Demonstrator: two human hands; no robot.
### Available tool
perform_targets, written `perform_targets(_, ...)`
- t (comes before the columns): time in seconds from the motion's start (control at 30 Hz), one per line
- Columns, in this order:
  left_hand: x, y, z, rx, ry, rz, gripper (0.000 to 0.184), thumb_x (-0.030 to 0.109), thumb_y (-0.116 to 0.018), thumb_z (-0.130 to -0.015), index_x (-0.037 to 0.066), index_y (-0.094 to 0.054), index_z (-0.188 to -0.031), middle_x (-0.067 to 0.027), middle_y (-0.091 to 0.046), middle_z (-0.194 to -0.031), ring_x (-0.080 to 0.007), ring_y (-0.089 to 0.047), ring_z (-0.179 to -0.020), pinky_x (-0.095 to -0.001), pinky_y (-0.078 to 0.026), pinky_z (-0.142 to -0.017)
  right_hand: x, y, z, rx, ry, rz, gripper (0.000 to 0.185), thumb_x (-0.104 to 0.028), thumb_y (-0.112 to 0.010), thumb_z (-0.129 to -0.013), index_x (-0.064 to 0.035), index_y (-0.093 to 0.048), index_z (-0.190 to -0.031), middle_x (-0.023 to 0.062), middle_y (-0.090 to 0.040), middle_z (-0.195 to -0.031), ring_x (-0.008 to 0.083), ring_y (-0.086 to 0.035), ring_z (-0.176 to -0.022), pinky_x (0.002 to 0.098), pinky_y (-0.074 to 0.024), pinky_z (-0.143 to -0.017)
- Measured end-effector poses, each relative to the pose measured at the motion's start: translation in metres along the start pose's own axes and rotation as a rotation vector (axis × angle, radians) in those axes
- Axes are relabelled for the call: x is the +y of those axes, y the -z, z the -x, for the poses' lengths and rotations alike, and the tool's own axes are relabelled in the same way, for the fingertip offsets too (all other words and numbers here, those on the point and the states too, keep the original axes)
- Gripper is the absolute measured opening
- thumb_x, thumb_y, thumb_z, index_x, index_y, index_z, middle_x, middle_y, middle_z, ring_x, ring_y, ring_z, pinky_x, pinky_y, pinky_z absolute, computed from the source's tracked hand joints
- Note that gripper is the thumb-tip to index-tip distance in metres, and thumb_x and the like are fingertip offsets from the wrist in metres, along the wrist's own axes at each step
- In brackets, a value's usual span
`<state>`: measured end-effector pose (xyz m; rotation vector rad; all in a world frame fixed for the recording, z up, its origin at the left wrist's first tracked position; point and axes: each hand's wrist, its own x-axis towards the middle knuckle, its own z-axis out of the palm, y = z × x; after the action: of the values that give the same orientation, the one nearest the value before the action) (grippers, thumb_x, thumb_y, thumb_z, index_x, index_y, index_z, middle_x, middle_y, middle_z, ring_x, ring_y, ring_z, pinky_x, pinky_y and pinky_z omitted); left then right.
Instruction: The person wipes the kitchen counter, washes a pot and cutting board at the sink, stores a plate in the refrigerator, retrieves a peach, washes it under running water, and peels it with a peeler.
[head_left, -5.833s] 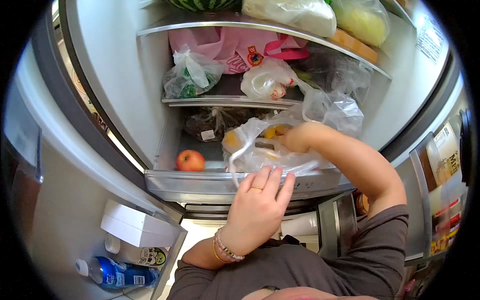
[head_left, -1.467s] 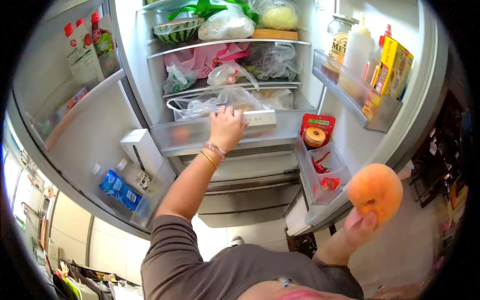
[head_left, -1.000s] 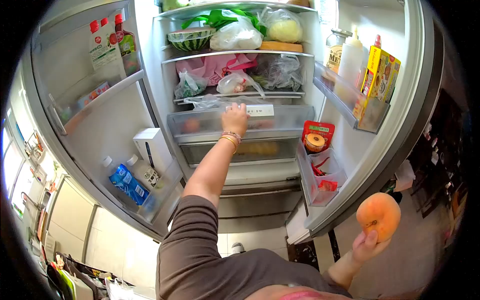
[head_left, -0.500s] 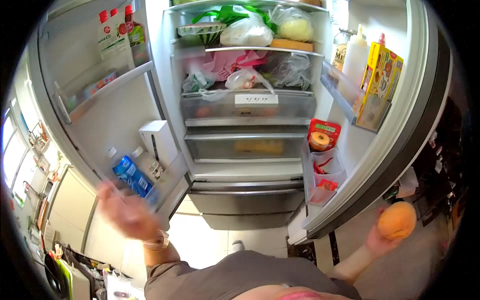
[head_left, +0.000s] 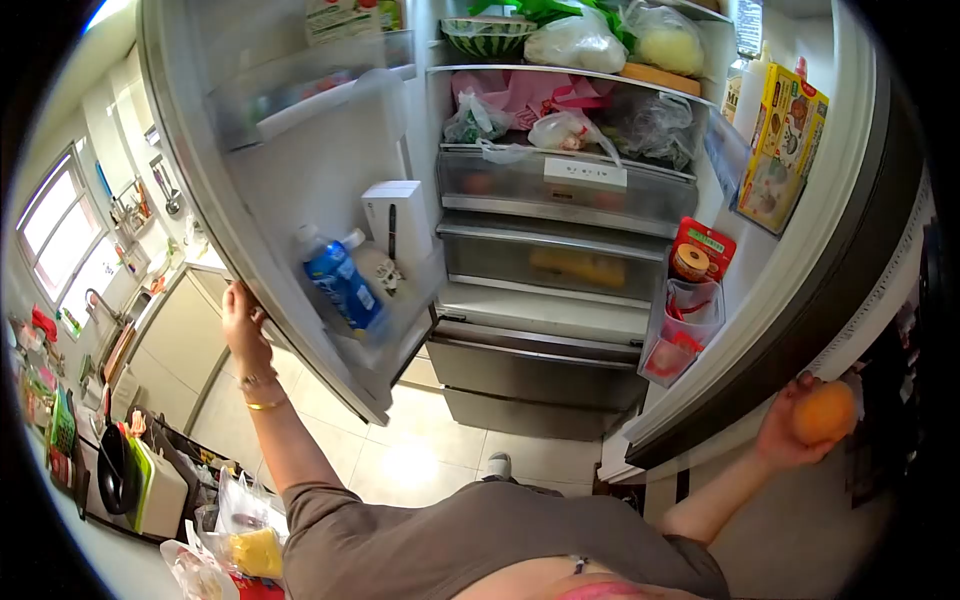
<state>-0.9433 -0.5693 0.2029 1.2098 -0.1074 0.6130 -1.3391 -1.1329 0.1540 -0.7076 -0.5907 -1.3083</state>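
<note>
My left hand (head_left: 245,325) is at the outer edge of the left fridge door (head_left: 190,150), with its fingers curled against that edge. An orange-coloured round fruit, like a peach (head_left: 824,412), is held in my right hand (head_left: 780,432), beside the outer edge of the right fridge door (head_left: 760,350). Between the doors, the upper clear drawer (head_left: 500,185) is pushed in, its bagged contents mostly hidden behind the frosted front. Below it sits another drawer (head_left: 490,262) with something yellowish inside.
Shelves above hold a watermelon half (head_left: 487,38) and plastic bags (head_left: 575,42). The left door carries a blue bottle (head_left: 342,283) and a white box (head_left: 400,212); the right door has a yellow box (head_left: 782,140). A counter (head_left: 165,300) and a black pan (head_left: 118,470) are at left.
The upper drawer has gone in. My left hand left the drawer front and moved to the left door, which has swung inward. The fruit came out in my right hand, now near the right door.
</note>
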Motion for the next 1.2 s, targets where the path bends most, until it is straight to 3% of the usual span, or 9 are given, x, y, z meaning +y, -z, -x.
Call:
perform_targets(0.17,-0.016,-0.013,0.056,-0.275,-0.276,0.035,0.011,0.009,-0.060,-0.088,0.007,-0.051,-0.094,0.0030,-0.053,-0.083,-0.0060,-0.051,-0.075,-0.0182,-0.041,-0.067,0.009,0.004,0.010,-0.011,0.006,0.117,0.084,-0.052,-0.062,-0.076,0.0013,-0.032,-0.133,0.0244,-0.040,-0.127,0.0337,-0.044,-0.112,0.0385,-0.0384,-0.092)
perform_targets(0.23,-0.002,-0.048,0.089,-0.373,-0.230,0.118,0.024,0.004,-0.066,-0.082,0.006,-0.051,-0.100,-0.0013,-0.054,-0.098,-0.0108,-0.054,-0.088,-0.0215,-0.044,-0.075,0.013,-0.002,0.011,-0.186,-0.113,-0.036,0.082,-0.050,-0.061,-0.077,0.0006,-0.033,-0.135,0.0234,-0.039,-0.133,0.0338,-0.046,-0.111,0.0378,-0.0369,-0.094)
perform_targets(0.3,-0.018,-0.078,0.094,-0.395,-0.777,-0.298,0.061,0.008,-0.078,-0.068,0.004,-0.046,-0.119,-0.0124,-0.049,-0.119,-0.0246,-0.049,-0.112,-0.0336,-0.042,-0.091,0.015,0.013,0.012,-0.187,-0.143,0.023,0.083,-0.054,-0.056,-0.079,0.0025,-0.033,-0.135,0.0237,-0.040,-0.133,0.0334,-0.046,-0.114,0.0386,-0.0351,-0.097)
perform_targets(0.37,-0.005,-0.117,0.113,-0.438,-0.821,-0.184,0.076,0.014,-0.082,-0.062,0.004,-0.041,-0.126,-0.0182,-0.042,-0.128,-0.0336,-0.040,-0.121,-0.0420,-0.032,-0.102,0.027,-0.015,0.022,0.138,-0.020,0.232,0.087,-0.059,-0.053,-0.078,0.0017,-0.029,-0.136,0.0253,-0.040,-0.129,0.0322,-0.047,-0.110,0.0384,-0.0374,-0.095)
perform_targets(0.43,-0.010,-0.155,0.118,-0.485,-0.918,-0.221,0.084,0.019,-0.081,-0.062,0.007,-0.037,-0.133,-0.0219,-0.026,-0.139,-0.0425,-0.025,-0.129,-0.0503,-0.024,-0.106,0.041,-0.023,0.019,-0.064,-0.122,0.123,0.087,-0.058,-0.056,-0.078,0.0023,-0.030,-0.136,0.0255,-0.039,-0.130,0.0322,-0.045,-0.111,0.0370,-0.0353,-0.097)
perform_targets(0.47,-0.012,-0.175,0.126,-0.478,-0.906,-0.265,0.083,0.021,-0.080,-0.063,0.010,-0.038,-0.134,-0.0223,-0.024,-0.140,-0.0437,-0.022,-0.131,-0.0523,-0.023,-0.107,0.053,-0.029,0.013,-0.324,-0.185,-0.028,0.079,-0.056,-0.052,-0.082,0.0042,-0.038,-0.131,0.0218,-0.043,-0.132,0.0330,-0.042,-0.121,0.0370,-0.0344,-0.099)
perform_targets(0.8,-0.066,-0.340,0.154,-0.165,-1.031,-0.553,0.076,0.024,-0.072,-0.066,0.023,-0.041,-0.135,-0.0220,-0.022,-0.142,-0.0432,-0.020,-0.133,-0.0639,-0.016,-0.101,0.146,-0.056,0.003,-0.255,-0.433,-0.138,0.072,-0.059,-0.052,-0.078,-0.0030,-0.047,-0.122,0.0116,-0.050,-0.120,0.0283,-0.042,-0.118,0.0409,-0.0292,-0.102)
perform_targets(0.97,-0.069,-0.348,0.146,-0.469,-0.913,-0.555,0.076,0.027,-0.069,-0.071,0.017,-0.036,-0.139,-0.0230,-0.011,-0.149,-0.0406,-0.005,-0.139,-0.0600,-0.005,-0.108,0.192,-0.052,-0.003,-0.232,-0.523,-0.243,0.069,-0.057,-0.055,-0.076,-0.0083,-0.048,-0.124,0.0114,-0.051,-0.121,0.0310,-0.039,-0.122,0.0505,-0.0234,-0.103)
perform_targets(1.2,-0.064,-0.305,0.102,-0.841,-0.850,-0.224,0.058,0.012,-0.068,-0.072,0.002,-0.047,-0.125,-0.0243,-0.033,-0.137,-0.0410,-0.026,-0.133,-0.0545,-0.023,-0.107,0.275,-0.038,-0.021,-0.068,-0.485,-0.233,0.073,-0.044,-0.066,-0.075,-0.0026,-0.041,-0.129,0.0157,-0.043,-0.132,0.0373,-0.027,-0.131,0.0523,-0.0230,-0.102)
